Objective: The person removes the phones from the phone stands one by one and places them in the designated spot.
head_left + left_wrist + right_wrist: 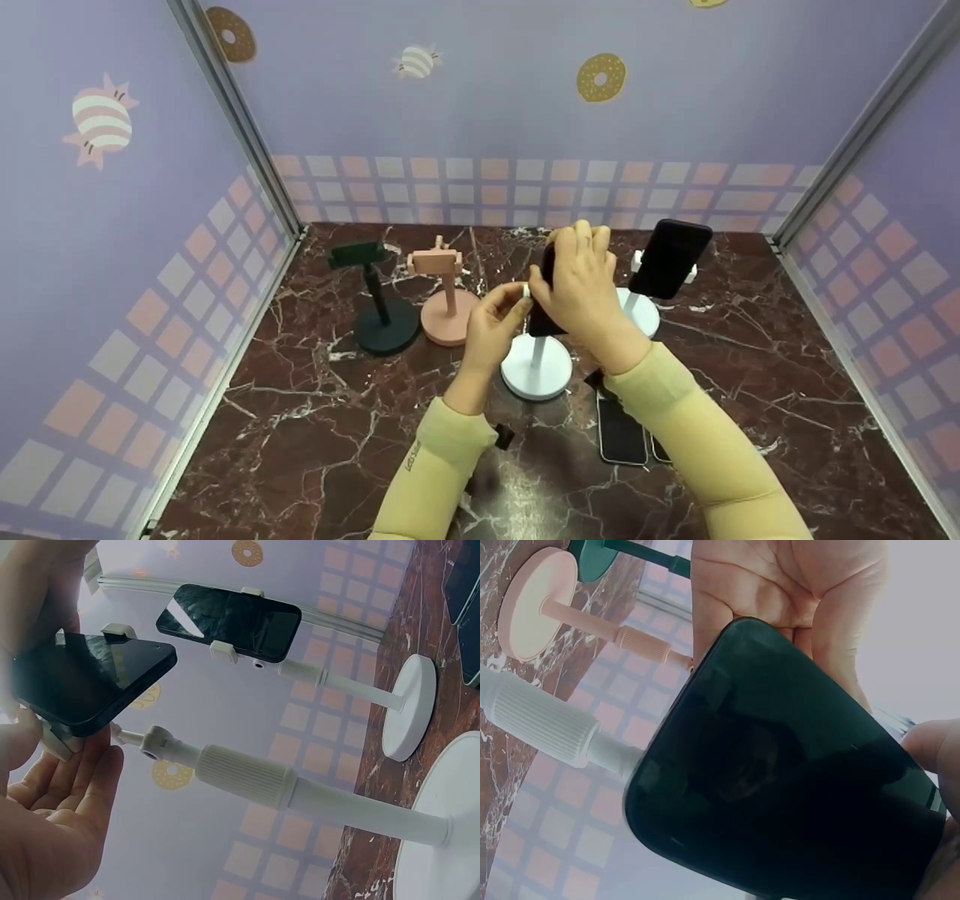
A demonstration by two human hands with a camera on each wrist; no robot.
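My left hand [491, 334] pinches the white clamp [60, 741] at the head of a white phone stand [536, 367] between thumb and fingers. A black smartphone [97, 679] sits in that clamp, its screen tilted. My right hand [585, 292] grips the same smartphone from the far end, its back hiding much of the phone in the head view. In the right wrist view the phone's dark screen [780, 765] fills the middle, with the left palm [780, 577] behind its edge. The stand's ribbed collar [247, 774] and pole run down to the round base.
Just behind on the right, another white stand [643, 313] holds a black phone [671, 259]. Dark green [384, 330] and pink [448, 319] stands with bare clamps stand left. Phones [622, 431] lie near the right forearm on the marbled table. Patterned panels enclose three sides.
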